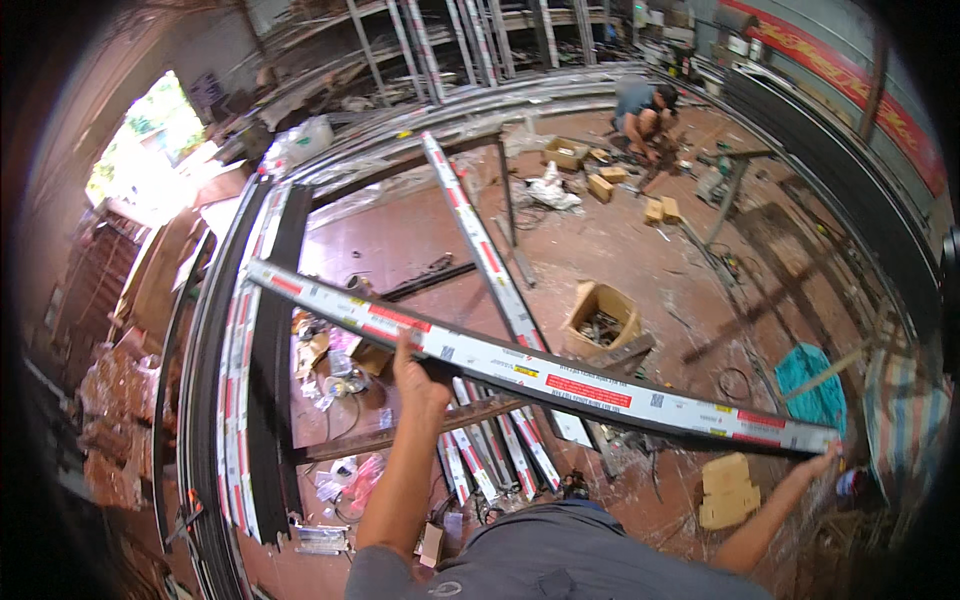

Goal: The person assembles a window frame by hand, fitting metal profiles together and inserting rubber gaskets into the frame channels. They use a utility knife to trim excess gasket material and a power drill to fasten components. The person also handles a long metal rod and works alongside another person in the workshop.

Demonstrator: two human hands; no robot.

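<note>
A long metal profile (pixel 590 388), covered in white and red printed film, slants across in front of me above the floor. My left hand (pixel 418 378) is closed on its underside, left of the middle, with the thumb against the near face. At the profile's right end, my right hand (pixel 822 464) grips it near the tip; its fingers are partly hidden. Beneath and beyond lies another film-covered profile (pixel 478 235), pointing away from me. Several shorter film-covered profiles (pixel 515 450) lie below my left forearm, beside a wooden beam (pixel 400 437).
Stacked profiles (pixel 238 400) run along the left. An open cardboard box (pixel 603 318) stands on the floor beyond the held profile. Flattened cardboard (pixel 729 492) and a teal bag (pixel 808 385) lie at right. A person (pixel 645 118) crouches at the far right.
</note>
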